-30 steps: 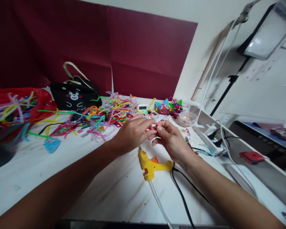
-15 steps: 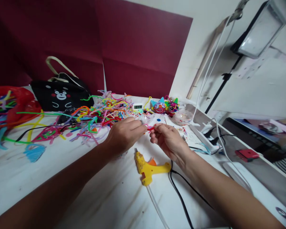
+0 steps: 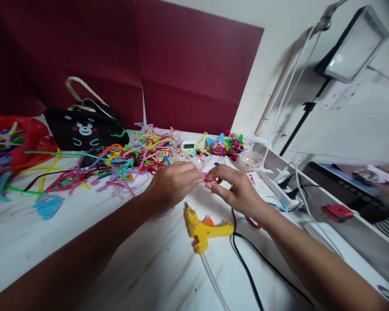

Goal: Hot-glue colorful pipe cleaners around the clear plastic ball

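Observation:
My left hand (image 3: 178, 183) and my right hand (image 3: 236, 188) meet above the white table. Their fingertips pinch a small red piece (image 3: 210, 181), which looks like a bent bit of pipe cleaner; most of it is hidden by the fingers. Just below the hands lies a yellow glue gun (image 3: 204, 229), its nozzle pointing away from me and a clear glue stick (image 3: 212, 276) sticking out of its back. A red curved loop (image 3: 253, 222) shows beside my right forearm, partly covered by it.
Loose pipe cleaners (image 3: 149, 151) heap up at the back left, beside a black bag (image 3: 87, 129) and a red plastic bag (image 3: 35, 142). Two colourful cat-like faces (image 3: 225, 146), a small digital clock (image 3: 188, 146) and a clear bowl (image 3: 251, 161) stand behind. The glue gun's cord (image 3: 246, 259) trails right.
My right hand has turned, with its back now facing up and its fingers arched over the red piece. The red loop by my right forearm has come into view. My left hand barely moved.

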Tool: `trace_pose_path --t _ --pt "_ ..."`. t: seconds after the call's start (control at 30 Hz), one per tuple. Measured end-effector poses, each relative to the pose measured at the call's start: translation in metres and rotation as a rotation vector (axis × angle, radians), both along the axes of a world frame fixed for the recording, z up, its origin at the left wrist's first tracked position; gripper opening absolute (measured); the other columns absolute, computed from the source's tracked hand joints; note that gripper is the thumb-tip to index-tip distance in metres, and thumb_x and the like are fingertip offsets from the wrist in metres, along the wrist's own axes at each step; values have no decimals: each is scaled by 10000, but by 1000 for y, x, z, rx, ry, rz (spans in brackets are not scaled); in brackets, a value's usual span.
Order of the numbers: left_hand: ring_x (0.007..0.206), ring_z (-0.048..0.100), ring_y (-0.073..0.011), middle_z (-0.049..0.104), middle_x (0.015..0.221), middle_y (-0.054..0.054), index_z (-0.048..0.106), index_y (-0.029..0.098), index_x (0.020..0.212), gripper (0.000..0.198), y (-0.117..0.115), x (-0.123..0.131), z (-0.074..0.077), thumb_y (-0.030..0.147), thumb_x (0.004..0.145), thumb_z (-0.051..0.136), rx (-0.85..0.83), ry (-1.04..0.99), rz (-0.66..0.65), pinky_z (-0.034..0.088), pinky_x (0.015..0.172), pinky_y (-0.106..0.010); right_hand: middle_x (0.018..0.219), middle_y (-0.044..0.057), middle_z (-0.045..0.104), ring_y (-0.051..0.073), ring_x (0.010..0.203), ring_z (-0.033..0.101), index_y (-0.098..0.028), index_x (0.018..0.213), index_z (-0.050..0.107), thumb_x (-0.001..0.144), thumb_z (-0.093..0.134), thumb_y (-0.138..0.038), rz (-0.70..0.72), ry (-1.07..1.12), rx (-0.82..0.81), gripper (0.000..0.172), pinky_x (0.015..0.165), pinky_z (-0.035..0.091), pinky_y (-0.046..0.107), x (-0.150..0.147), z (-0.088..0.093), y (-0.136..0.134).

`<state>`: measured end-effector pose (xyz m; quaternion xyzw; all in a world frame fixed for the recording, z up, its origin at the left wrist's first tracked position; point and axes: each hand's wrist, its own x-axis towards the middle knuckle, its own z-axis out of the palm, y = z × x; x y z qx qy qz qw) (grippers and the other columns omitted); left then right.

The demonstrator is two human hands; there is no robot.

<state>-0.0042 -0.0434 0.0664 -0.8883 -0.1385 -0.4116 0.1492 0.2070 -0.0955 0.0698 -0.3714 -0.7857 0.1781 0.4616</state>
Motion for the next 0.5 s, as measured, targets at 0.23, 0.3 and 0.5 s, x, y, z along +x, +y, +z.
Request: trace_pose_path --t 0.23,0.3,0.5 --pt "615 516 -154 556 633 -7 713 148 761 321 -1 3 1 199 993 497 56 41 7 369 568 -273 669 18 648 140 613 548 -169 741 664 878 649 -206 -94 -80 -48 144 576 386 265 -5 -1 -1" --pt "629 541 -157 575 650 -13 729 139 803 300 2 1 0 214 991 509 18 21 13 385 577 -270 677 16 650 139 613 548 -165 763 667 892 643 -254 -98 -74 -98 159 568 383 260 -4 -2 1" --pt "650 610 -135 647 707 -22 742 122 877 256 7 -3 1 212 988 529 -123 -35 -41 431 607 -232 783 34 693 166 700 600 -161 867 693 906 631 -351 -81 -73 -215 203 635 424 279 7 -1 3"
